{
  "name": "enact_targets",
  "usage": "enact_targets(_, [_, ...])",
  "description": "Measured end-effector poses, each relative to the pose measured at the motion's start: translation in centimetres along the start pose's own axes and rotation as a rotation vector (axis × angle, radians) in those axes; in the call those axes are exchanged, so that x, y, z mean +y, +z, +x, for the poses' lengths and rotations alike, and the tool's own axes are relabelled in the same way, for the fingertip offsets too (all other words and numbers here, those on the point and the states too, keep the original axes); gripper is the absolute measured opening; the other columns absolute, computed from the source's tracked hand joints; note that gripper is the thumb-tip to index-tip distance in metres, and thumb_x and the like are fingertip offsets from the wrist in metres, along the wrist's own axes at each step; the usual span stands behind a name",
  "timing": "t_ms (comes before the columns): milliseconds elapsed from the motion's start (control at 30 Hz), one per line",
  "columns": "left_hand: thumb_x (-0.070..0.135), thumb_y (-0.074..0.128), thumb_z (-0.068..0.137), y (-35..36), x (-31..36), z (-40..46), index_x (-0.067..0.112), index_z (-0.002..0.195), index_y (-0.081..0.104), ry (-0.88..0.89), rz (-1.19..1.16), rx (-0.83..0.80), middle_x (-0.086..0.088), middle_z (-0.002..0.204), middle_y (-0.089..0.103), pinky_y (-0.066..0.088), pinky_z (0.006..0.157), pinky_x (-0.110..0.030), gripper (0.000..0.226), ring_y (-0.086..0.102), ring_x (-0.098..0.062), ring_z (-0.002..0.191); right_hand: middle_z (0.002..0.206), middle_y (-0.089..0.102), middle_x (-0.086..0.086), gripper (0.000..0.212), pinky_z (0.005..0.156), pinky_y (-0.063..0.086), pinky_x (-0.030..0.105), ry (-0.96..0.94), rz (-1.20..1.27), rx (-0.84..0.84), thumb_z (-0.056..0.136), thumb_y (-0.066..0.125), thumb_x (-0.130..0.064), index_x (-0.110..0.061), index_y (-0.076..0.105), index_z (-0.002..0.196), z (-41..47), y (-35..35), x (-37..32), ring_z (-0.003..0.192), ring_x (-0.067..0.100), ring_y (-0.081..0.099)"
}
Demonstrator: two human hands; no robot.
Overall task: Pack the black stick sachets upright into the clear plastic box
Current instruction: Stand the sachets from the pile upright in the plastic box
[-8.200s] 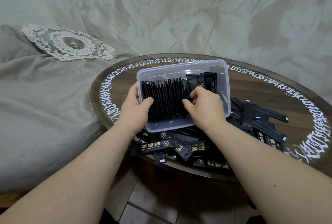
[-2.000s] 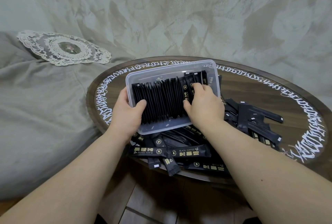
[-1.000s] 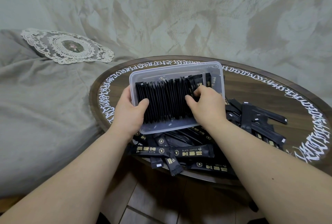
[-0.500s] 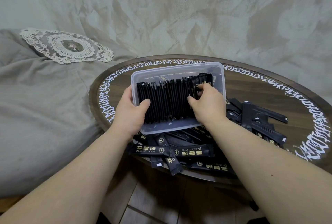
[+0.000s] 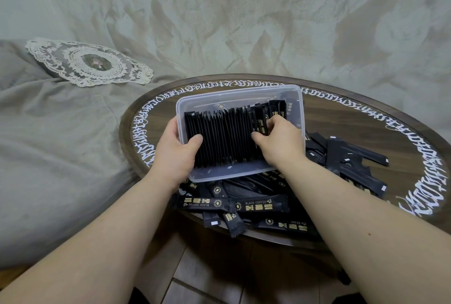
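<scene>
A clear plastic box [image 5: 241, 96] rests tilted toward me on a pile of loose black stick sachets [image 5: 258, 206]. Inside it a tight row of black sachets [image 5: 224, 137] stands on edge. My left hand [image 5: 174, 155] grips the box's left wall, thumb inside pressing the row's left end. My right hand [image 5: 280, 142] is in the right part of the box, its fingers curled round the last few sachets [image 5: 273, 113] at the row's right end.
The box and pile sit on a round dark wooden table [image 5: 353, 123] with white lettering round its rim. More loose sachets [image 5: 351, 159] lie to the right of the box. A grey bed with a lace doily [image 5: 90, 62] is at left.
My right hand has shifted slightly on the sachets at the row's right end, fingers curling further over them. The left hand and the box have stayed put.
</scene>
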State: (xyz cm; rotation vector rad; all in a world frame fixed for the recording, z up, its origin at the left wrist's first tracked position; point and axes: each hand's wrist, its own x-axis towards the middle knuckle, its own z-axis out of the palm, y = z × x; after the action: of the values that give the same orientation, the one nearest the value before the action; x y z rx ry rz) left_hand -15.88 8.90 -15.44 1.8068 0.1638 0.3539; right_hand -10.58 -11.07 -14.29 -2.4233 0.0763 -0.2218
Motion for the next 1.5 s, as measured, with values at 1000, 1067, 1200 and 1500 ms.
enact_targets(1000, [0.025, 0.061, 0.078, -0.19, -0.26, 0.07, 0.037, 0.125, 0.05, -0.018, 0.003, -0.013, 0.012, 0.116, 0.065, 0.047, 0.101, -0.043, 0.05, 0.06, -0.009, 0.11, 0.086, 0.057, 0.002, 0.015, 0.066, 0.034, 0.029, -0.004, -0.079, -0.021, 0.083, 0.06, -0.029, -0.019, 0.048, 0.084, -0.38, -0.03, -0.85, 0.082, 0.026, 0.05])
enact_targets(1067, [0.024, 0.062, 0.079, -0.11, -0.12, -0.06, 0.037, 0.125, 0.049, -0.017, 0.005, -0.016, 0.012, 0.116, 0.064, 0.047, 0.101, -0.043, 0.049, 0.06, -0.009, 0.11, 0.088, 0.059, 0.003, 0.015, 0.065, 0.035, 0.029, 0.019, -0.097, 0.031, 0.083, 0.06, -0.029, -0.019, 0.049, 0.085, -0.41, -0.18, -0.84, 0.08, 0.027, 0.048])
enact_targets(1200, [0.027, 0.061, 0.076, -0.03, 0.0, -0.09, 0.032, 0.132, 0.048, -0.017, 0.017, -0.019, 0.012, 0.117, 0.064, 0.047, 0.101, -0.042, 0.057, 0.06, -0.008, 0.11, 0.088, 0.059, 0.003, 0.015, 0.064, 0.034, 0.029, 0.014, -0.132, 0.069, 0.085, 0.059, -0.029, -0.017, 0.05, 0.089, -0.59, -0.36, -0.86, 0.077, 0.025, 0.045])
enact_targets(1500, [0.03, 0.059, 0.073, -0.09, 0.11, -0.06, 0.037, 0.127, 0.049, -0.021, 0.017, -0.024, 0.013, 0.116, 0.065, 0.047, 0.101, -0.041, 0.055, 0.06, -0.007, 0.11, 0.083, 0.057, 0.001, 0.014, 0.064, 0.036, 0.029, -0.061, -0.162, -0.039, 0.084, 0.06, -0.033, -0.021, 0.052, 0.086, -0.52, -0.13, -0.28, 0.084, 0.027, 0.053])
